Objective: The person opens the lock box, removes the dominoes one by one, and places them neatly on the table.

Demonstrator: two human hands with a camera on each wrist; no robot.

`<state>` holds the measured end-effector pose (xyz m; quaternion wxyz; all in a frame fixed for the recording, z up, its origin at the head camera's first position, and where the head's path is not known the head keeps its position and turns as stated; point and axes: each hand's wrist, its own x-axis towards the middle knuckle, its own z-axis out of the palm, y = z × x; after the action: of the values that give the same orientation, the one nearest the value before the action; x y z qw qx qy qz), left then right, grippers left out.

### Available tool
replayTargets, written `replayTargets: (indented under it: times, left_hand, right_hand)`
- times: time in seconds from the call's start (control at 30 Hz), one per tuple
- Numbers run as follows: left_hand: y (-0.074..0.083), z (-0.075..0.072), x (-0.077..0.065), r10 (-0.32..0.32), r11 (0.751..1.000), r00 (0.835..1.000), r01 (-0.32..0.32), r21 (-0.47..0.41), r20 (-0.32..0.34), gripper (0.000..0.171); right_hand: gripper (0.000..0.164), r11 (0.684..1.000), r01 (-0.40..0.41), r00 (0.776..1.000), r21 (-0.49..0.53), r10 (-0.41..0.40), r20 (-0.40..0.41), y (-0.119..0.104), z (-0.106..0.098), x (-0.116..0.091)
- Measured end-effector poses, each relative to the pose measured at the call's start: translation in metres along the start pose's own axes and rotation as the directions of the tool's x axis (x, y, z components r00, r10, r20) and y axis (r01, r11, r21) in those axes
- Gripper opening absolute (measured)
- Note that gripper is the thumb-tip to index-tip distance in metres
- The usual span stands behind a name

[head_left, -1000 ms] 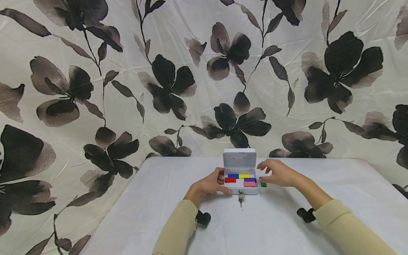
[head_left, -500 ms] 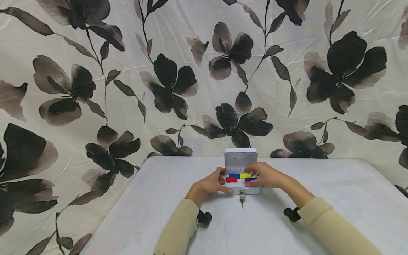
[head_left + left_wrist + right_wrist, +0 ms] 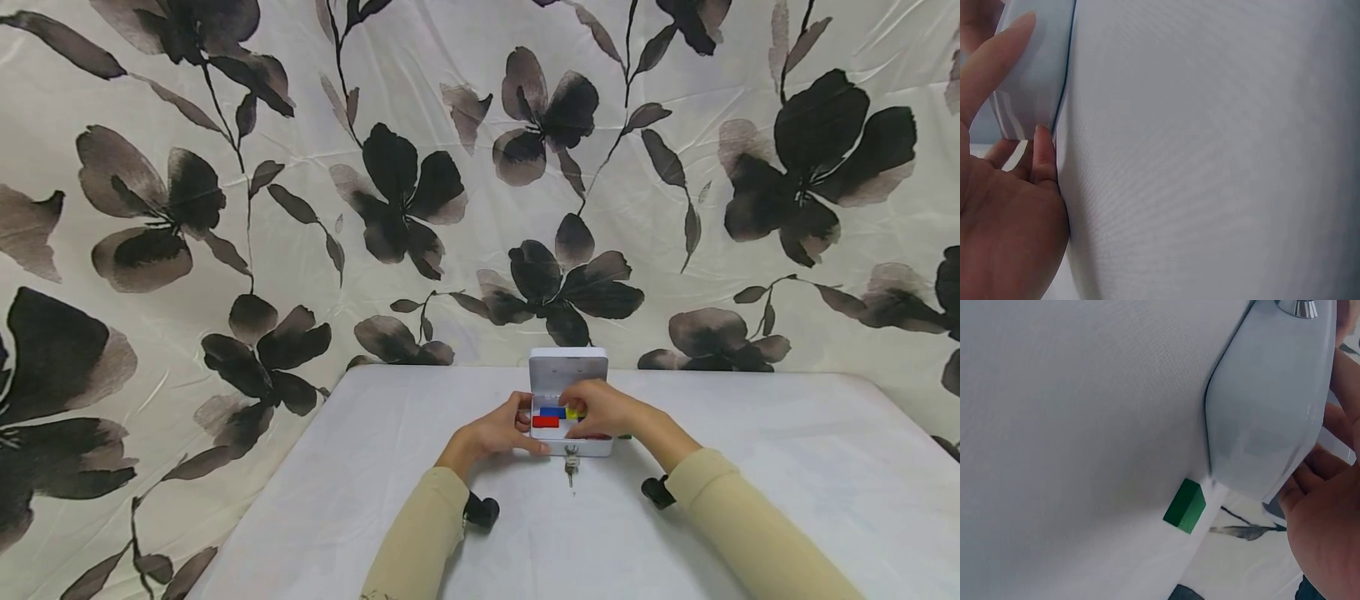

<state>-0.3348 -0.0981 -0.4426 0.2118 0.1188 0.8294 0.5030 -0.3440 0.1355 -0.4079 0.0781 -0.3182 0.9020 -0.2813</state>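
A small white cash box (image 3: 581, 448) stands on the table with its lid (image 3: 551, 375) raised and a key (image 3: 571, 467) hanging at its front lock. Inside lie a red block (image 3: 545, 422), a blue block (image 3: 552, 412) and a partly covered yellow block (image 3: 572, 412). My left hand (image 3: 491, 429) grips the box's left side, thumb at the front. My right hand (image 3: 607, 410) reaches into the box from the right, fingers bent, thumb apart from the index finger. The box wall hides its fingertips in the right wrist view; I cannot tell whether they pinch a block.
A green block (image 3: 1186, 506) lies on the white table cloth (image 3: 337, 517) just right of the box. Behind the table hangs a white curtain (image 3: 420, 317) with dark flowers.
My right hand has moved left from beside the box to over its inside, now covering the purple and pink blocks. My left hand keeps its place on the box.
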Motion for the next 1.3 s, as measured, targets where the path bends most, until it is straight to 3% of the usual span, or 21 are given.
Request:
replayTargets:
  times: [0.5,1.03,1.3]
  left_hand:
    - [0.000,0.000,-0.001,0.018,1.000,1.000,-0.018,-0.003,0.010,0.084]
    - [-0.001,0.000,0.001,0.028,1.000,1.000,-0.028,-0.001,0.012,0.084]
    - [-0.002,-0.001,0.000,0.039,0.999,0.999,-0.038,-0.016,0.015,0.084]
  right_hand:
    - [0.026,0.991,0.114,0.993,-0.076,-0.113,0.017,-0.001,0.012,0.013]
    - [0.008,0.994,0.096,0.994,-0.058,-0.094,0.051,-0.005,0.014,0.016]
    - [0.013,0.994,0.090,0.994,-0.057,-0.086,0.062,-0.009,0.015,0.018]
